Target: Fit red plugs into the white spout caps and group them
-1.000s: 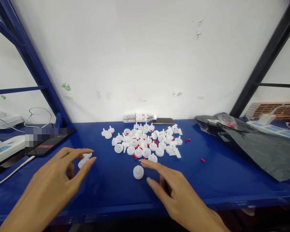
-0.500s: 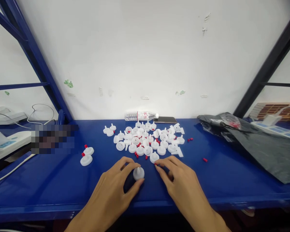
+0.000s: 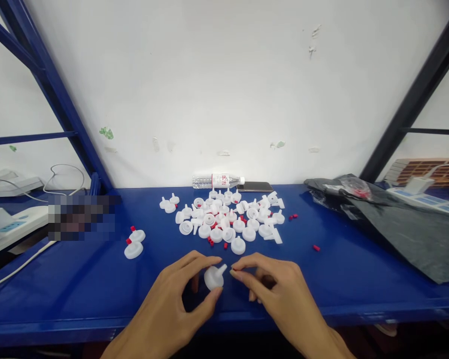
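My left hand (image 3: 175,294) grips a white plastic nozzle cap (image 3: 213,278) between thumb and fingers, its spout tilted up to the right. Just right of that spout, my right hand (image 3: 284,286) pinches a small red tip cap (image 3: 233,270), mostly hidden by the fingertips. A single white nozzle cap (image 3: 238,246) stands upright beyond the hands, at the near edge of a pile of similar white nozzle caps (image 3: 217,234). Small red tip caps (image 3: 211,242) lie scattered among them. At left, two white nozzle caps with red tips (image 3: 133,249) sit close together.
Behind the pile lie a clear plastic bottle (image 3: 219,181) and a dark phone (image 3: 256,186). A dark plastic bag (image 3: 389,229) covers the right side of the blue table (image 3: 78,294). One red piece (image 3: 316,248) lies apart, and power strips (image 3: 26,219) flank both sides.
The nozzle cap in my left hand has tipped, so its spout now leans right. My right hand has moved left and nearer with the red tip cap, close to the spout.
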The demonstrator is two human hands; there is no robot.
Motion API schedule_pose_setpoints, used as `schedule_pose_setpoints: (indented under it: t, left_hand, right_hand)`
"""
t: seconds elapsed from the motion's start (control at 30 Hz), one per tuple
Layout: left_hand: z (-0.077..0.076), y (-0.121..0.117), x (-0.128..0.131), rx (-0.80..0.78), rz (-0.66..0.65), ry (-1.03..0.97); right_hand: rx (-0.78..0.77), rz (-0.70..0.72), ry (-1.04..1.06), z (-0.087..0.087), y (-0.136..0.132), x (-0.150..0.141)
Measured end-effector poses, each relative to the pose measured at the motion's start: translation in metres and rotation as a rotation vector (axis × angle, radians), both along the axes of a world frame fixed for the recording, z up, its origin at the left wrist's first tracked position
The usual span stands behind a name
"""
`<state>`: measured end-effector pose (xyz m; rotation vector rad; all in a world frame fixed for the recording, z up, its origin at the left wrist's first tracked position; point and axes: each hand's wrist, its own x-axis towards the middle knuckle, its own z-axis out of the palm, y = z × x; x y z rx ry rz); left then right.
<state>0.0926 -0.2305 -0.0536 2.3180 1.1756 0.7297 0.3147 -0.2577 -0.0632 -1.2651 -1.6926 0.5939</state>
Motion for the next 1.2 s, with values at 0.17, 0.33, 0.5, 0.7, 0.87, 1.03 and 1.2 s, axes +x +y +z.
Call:
schedule_pose_setpoints:
  t: [0.17, 0.33, 0.5, 0.7, 0.87, 1.03, 1.2]
  left_hand:
    - [-0.008, 0.000, -0.003, 0.016, 0.003, 0.045]
    - [-0.012, -0.002, -0.005, 0.027, 0.006, 0.097]
    - [-0.010, -0.004, -0.005, 0.024, -0.012, 0.104]
    - [-0.002, -0.003, -0.004, -0.014, -0.024, 0.050]
    - [0.001, -0.003, -0.002, -0.015, -0.014, 0.067]
    - [-0.003, 0.000, 0.000, -0.026, -0.050, 0.072]
    - [-0.002, 0.004, 0.003, -0.015, -0.117, 0.049]
  right_hand:
    - [0.026, 0.061, 0.163, 0.004, -0.001, 0.001]
    - [0.093, 0.120, 0.119, 0.003, -0.002, -0.002]
    - [0.075, 0.184, 0.103, 0.003, -0.002, -0.002]
    - [0.053, 0.080, 0.156, 0.003, -0.005, -0.002]
    - [0.043, 0.071, 0.129, 0.005, -0.007, -0.003]
    - [0.115, 0.137, 0.089, 0.002, -0.005, -0.004]
    - [0.136, 0.164, -0.016, -0.001, -0.004, -0.009]
